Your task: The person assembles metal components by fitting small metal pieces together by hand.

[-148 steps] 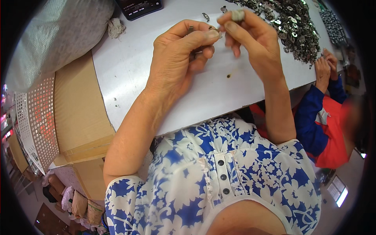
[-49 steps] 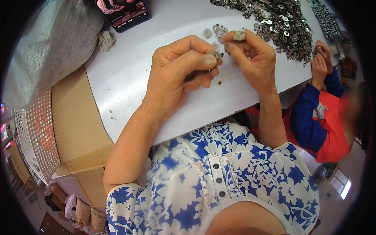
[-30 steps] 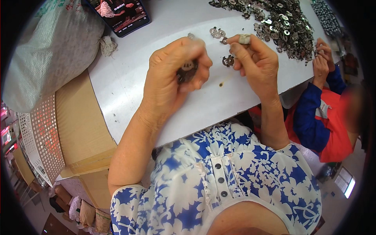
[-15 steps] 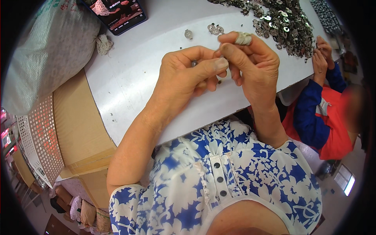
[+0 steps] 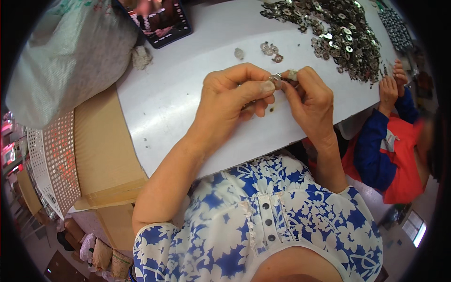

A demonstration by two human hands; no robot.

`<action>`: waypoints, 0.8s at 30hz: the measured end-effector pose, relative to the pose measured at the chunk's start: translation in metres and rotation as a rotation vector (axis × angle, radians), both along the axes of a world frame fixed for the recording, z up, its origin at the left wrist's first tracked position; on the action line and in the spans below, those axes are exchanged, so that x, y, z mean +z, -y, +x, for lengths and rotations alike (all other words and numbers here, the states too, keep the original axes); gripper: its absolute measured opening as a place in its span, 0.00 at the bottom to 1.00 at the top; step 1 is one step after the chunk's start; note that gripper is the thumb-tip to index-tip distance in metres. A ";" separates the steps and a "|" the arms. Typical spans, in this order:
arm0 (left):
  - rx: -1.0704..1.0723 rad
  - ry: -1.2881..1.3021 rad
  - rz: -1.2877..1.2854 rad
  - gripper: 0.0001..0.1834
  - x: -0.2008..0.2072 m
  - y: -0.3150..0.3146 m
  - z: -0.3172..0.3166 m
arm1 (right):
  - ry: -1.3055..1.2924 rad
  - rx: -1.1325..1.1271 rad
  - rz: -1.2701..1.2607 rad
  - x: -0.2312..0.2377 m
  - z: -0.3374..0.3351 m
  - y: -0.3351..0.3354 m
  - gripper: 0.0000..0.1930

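Note:
Above the white table, my left hand (image 5: 228, 103) pinches a small shiny metal disc piece (image 5: 276, 81) between thumb and forefinger. Close beside it, my right hand (image 5: 314, 105) has its thumb and forefinger closed at the same piece, with a pale wrap (image 5: 292, 75) round the forefinger's tip. The fingers partly cover the piece, so its full shape cannot be made out. Beyond my hands lie a small group of metal discs (image 5: 268, 49) and one single disc (image 5: 239, 53). A large heap of similar discs (image 5: 345, 42) spreads at the far right.
A phone (image 5: 162, 26) with a lit screen stands at the far left, beside a white woven sack (image 5: 75, 61). Below the sack are a cardboard box (image 5: 101, 150) and a white perforated basket (image 5: 54, 164). At right, another person's hands (image 5: 391, 87) work at the table's edge.
The view has shifted slightly. My fingertips have turned and drawn a little toward me, and the metal piece between them now shows. My right forefinger has curled in.

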State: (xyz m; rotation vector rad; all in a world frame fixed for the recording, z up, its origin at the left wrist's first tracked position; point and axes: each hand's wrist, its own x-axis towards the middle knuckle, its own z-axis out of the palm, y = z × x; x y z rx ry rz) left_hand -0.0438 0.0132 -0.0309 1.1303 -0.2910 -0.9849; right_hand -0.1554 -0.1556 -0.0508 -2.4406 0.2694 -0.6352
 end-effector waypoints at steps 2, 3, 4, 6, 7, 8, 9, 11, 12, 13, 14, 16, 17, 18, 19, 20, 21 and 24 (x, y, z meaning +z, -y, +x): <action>-0.007 -0.018 -0.048 0.09 -0.002 -0.001 0.001 | 0.022 -0.011 0.125 0.000 0.001 -0.001 0.05; -0.005 -0.014 -0.043 0.09 -0.003 0.000 0.001 | 0.028 -0.035 0.239 0.000 -0.002 0.001 0.04; -0.002 0.009 -0.057 0.08 -0.003 0.000 0.002 | 0.004 -0.048 0.291 0.002 -0.004 0.003 0.04; -0.005 0.029 -0.073 0.08 -0.002 0.001 0.001 | 0.045 -0.020 0.390 0.003 -0.002 0.004 0.05; 0.008 0.041 -0.082 0.08 -0.001 0.000 0.001 | 0.084 0.008 0.485 0.004 -0.003 0.005 0.06; 0.020 0.052 -0.091 0.08 0.000 0.000 0.001 | 0.081 0.000 0.482 0.007 -0.003 0.003 0.06; 0.013 0.048 -0.094 0.08 -0.001 0.001 0.001 | 0.082 -0.020 0.553 0.010 -0.003 -0.002 0.06; 0.028 0.075 -0.091 0.08 -0.001 0.002 0.000 | 0.081 -0.049 0.620 0.013 -0.004 -0.003 0.07; 0.022 0.073 -0.093 0.08 -0.001 0.002 0.000 | 0.083 -0.010 0.680 0.014 -0.005 -0.003 0.07; 0.027 0.081 -0.094 0.08 -0.002 0.003 -0.001 | 0.085 0.030 0.740 0.014 -0.005 -0.003 0.07; 0.033 0.089 -0.095 0.07 -0.002 0.004 -0.001 | 0.085 0.025 0.738 0.016 -0.006 -0.002 0.07; 0.027 0.092 -0.087 0.07 -0.001 0.004 -0.001 | 0.076 0.031 0.822 0.018 -0.008 -0.001 0.08; 0.025 0.096 -0.077 0.07 0.000 0.004 -0.001 | 0.077 0.028 0.822 0.018 -0.008 -0.001 0.08; 0.020 0.094 -0.079 0.07 0.000 0.005 -0.001 | 0.132 0.055 0.833 0.019 -0.007 -0.001 0.08; 0.026 0.116 -0.073 0.07 0.001 0.005 -0.002 | 0.187 0.083 0.844 0.019 -0.006 -0.002 0.09; 0.031 0.137 -0.067 0.07 0.001 0.006 -0.003 | 0.189 0.079 0.842 0.019 -0.006 -0.002 0.09; 0.027 0.136 -0.070 0.07 0.001 0.006 -0.003 | 0.214 0.103 0.854 0.020 -0.006 -0.001 0.09; 0.004 0.230 -0.069 0.07 0.000 0.008 -0.007 | 0.250 0.132 0.873 0.022 -0.006 -0.003 0.09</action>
